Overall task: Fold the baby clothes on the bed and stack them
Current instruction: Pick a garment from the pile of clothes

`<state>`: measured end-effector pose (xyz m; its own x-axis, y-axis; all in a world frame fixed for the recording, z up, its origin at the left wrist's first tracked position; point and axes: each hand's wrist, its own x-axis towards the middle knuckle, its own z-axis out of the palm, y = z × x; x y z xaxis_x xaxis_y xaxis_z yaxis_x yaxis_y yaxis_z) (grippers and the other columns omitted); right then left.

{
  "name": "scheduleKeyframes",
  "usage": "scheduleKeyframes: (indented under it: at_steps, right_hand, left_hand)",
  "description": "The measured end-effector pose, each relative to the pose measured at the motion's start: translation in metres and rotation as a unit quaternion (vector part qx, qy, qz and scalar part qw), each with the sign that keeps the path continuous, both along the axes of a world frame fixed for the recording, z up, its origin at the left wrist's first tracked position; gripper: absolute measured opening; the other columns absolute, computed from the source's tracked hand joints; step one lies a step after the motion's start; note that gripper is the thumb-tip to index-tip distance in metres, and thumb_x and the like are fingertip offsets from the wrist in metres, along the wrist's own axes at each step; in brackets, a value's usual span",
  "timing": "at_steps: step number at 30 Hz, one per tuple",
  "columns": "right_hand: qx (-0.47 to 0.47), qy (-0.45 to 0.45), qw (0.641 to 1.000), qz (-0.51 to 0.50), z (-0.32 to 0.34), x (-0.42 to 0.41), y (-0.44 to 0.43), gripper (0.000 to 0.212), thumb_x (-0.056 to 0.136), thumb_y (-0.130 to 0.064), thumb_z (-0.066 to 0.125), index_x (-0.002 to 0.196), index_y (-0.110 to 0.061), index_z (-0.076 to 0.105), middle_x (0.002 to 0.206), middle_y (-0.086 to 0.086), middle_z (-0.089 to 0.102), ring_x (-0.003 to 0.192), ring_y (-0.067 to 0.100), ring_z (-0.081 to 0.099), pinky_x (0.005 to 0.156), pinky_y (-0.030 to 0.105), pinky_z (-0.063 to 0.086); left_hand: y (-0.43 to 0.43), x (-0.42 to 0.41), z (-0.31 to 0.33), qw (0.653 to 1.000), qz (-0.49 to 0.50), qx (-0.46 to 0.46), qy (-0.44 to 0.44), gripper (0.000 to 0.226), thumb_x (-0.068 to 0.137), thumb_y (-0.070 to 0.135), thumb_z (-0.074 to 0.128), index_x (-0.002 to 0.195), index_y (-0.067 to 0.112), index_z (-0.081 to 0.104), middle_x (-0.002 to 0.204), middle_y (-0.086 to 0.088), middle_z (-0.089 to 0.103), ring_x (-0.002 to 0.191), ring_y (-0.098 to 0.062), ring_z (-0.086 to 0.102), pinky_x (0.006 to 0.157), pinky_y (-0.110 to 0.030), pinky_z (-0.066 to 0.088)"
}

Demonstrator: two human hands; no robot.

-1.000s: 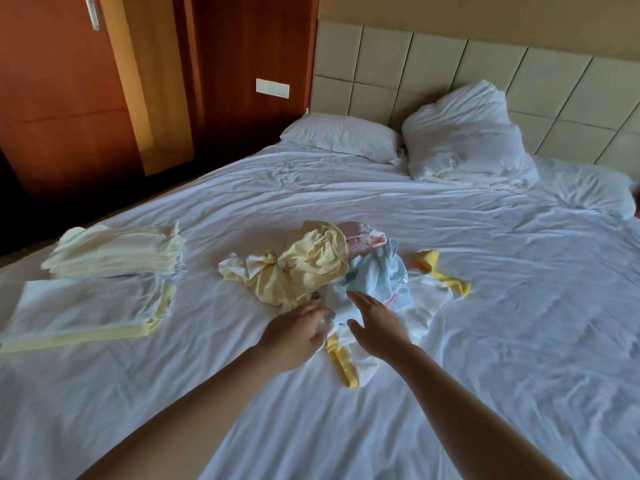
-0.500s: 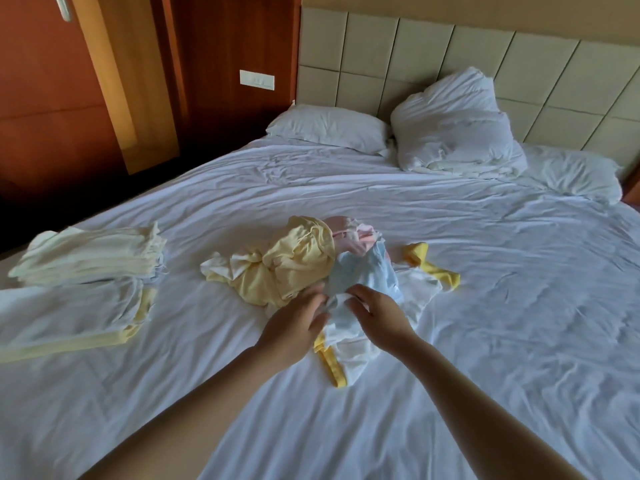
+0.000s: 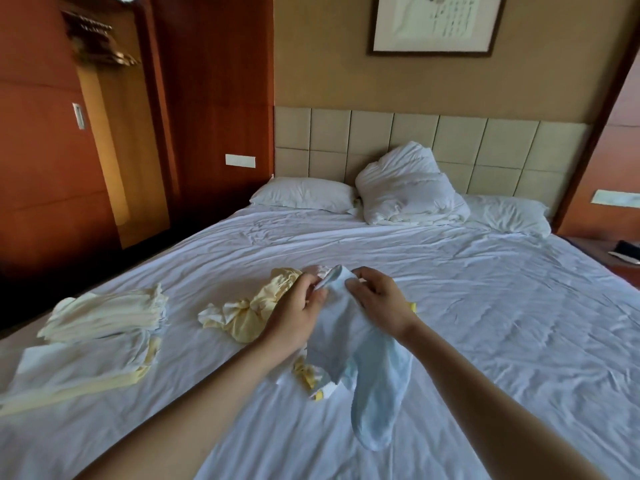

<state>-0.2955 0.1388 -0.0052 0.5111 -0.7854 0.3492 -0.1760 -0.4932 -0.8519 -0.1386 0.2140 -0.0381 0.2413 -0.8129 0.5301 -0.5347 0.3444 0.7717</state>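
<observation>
Your single view comes from the camera on your head, facing forward and down along the bed toward the headboard. Your left hand and right hand, gripping the pale blue garment, sit nearest the lens, lower centre; the wooden wardrobe fills the left edge.

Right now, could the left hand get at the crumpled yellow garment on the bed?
Probably yes: the yellow garment lies close by the left hand with nothing between, but that hand pinches the light blue garment and would have to let go first.
</observation>
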Motion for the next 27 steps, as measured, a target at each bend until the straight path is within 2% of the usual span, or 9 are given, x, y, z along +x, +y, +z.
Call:
scheduleKeyframes:
  at_steps: [2,5,8,10,12,15,18,22,27]
  right_hand:
    - [0.042,-0.034,0.998,0.018,0.016,-0.01,0.014,0.019,0.097,-0.016,0.057,0.08,-0.019,0.063,0.058,-0.009,0.061,0.052,0.004,0.052,0.053,0.021,0.041]
    - [0.083,-0.074,0.993,0.045,0.032,-0.022,0.032,0.014,0.096,-0.015,0.058,0.084,-0.014,0.065,0.068,-0.002,0.065,0.061,0.01,0.058,0.06,0.024,0.047]
    - [0.083,-0.062,0.994,0.047,0.04,-0.032,0.042,0.013,0.096,-0.017,0.059,0.085,-0.016,0.067,0.076,-0.002,0.066,0.069,0.01,0.061,0.067,0.025,0.048]
    - [0.085,-0.048,0.994,0.044,0.04,-0.036,0.047,0.014,0.095,-0.018,0.059,0.085,-0.016,0.069,0.078,-0.002,0.067,0.071,0.009,0.062,0.068,0.024,0.049]
    - [0.085,-0.038,0.995,0.034,0.035,-0.04,0.051,0.014,0.095,-0.02,0.06,0.086,-0.015,0.07,0.079,-0.001,0.068,0.074,0.01,0.063,0.071,0.026,0.05]
    - [0.086,-0.018,0.996,0.02,0.016,-0.043,0.057,0.013,0.094,-0.02,0.061,0.086,-0.017,0.071,0.078,-0.004,0.068,0.073,0.008,0.062,0.071,0.025,0.048]
    - [0.067,0.001,0.998,0.007,-0.004,-0.045,0.063,0.012,0.093,-0.018,0.062,0.086,-0.016,0.071,0.078,-0.006,0.067,0.073,0.005,0.06,0.072,0.022,0.047]
    - [0.047,0.022,0.999,-0.009,-0.017,-0.047,0.064,0.019,0.093,-0.018,0.063,0.092,0.0,0.07,0.078,0.002,0.063,0.07,0.006,0.055,0.068,0.021,0.045]
    - [0.032,0.035,0.999,-0.016,-0.022,-0.047,0.062,0.015,0.093,-0.02,0.064,0.09,-0.008,0.071,0.074,-0.004,0.062,0.064,-0.001,0.053,0.066,0.018,0.044]
  left_hand:
    - [0.01,-0.011,0.015,1.0,0.0,-0.021,-0.006,0.008,0.1,0.015,0.052,0.093,0.019,0.05,0.074,0.011,0.051,0.066,0.005,0.047,0.066,-0.017,0.036]
    - [0.021,-0.021,0.029,1.0,0.008,-0.019,-0.01,0.009,0.099,0.022,0.052,0.091,0.021,0.051,0.073,0.007,0.054,0.064,-0.002,0.047,0.064,-0.027,0.038]
    - [0.033,-0.026,0.041,1.0,0.012,-0.009,-0.013,0.009,0.096,0.032,0.052,0.089,0.028,0.052,0.08,0.002,0.062,0.07,-0.011,0.054,0.066,-0.031,0.042]
    - [0.04,-0.029,0.045,1.0,0.018,0.005,-0.018,0.009,0.097,0.025,0.055,0.088,0.027,0.054,0.083,-0.002,0.065,0.072,-0.012,0.057,0.066,-0.03,0.042]
    - [0.045,-0.029,0.043,0.999,0.019,0.022,-0.021,0.009,0.096,0.021,0.058,0.087,0.022,0.057,0.08,-0.001,0.065,0.069,-0.01,0.056,0.065,-0.027,0.041]
    - [0.054,-0.033,0.028,0.999,0.006,0.03,-0.023,0.012,0.093,0.022,0.061,0.083,0.025,0.056,0.075,0.01,0.06,0.066,0.001,0.054,0.065,-0.021,0.04]
    - [0.062,-0.037,0.011,0.999,0.018,0.039,-0.028,0.012,0.093,0.012,0.063,0.085,0.016,0.055,0.071,0.012,0.053,0.06,0.01,0.051,0.062,-0.011,0.036]
    - [0.068,-0.039,0.0,0.997,0.023,0.055,-0.041,0.023,0.093,0.013,0.063,0.078,0.024,0.05,0.065,0.011,0.05,0.056,0.01,0.048,0.058,-0.011,0.034]
    - [0.071,-0.04,-0.003,0.997,0.021,0.066,-0.029,0.014,0.094,0.014,0.063,0.083,0.017,0.054,0.067,0.011,0.053,0.057,0.009,0.05,0.058,-0.011,0.035]
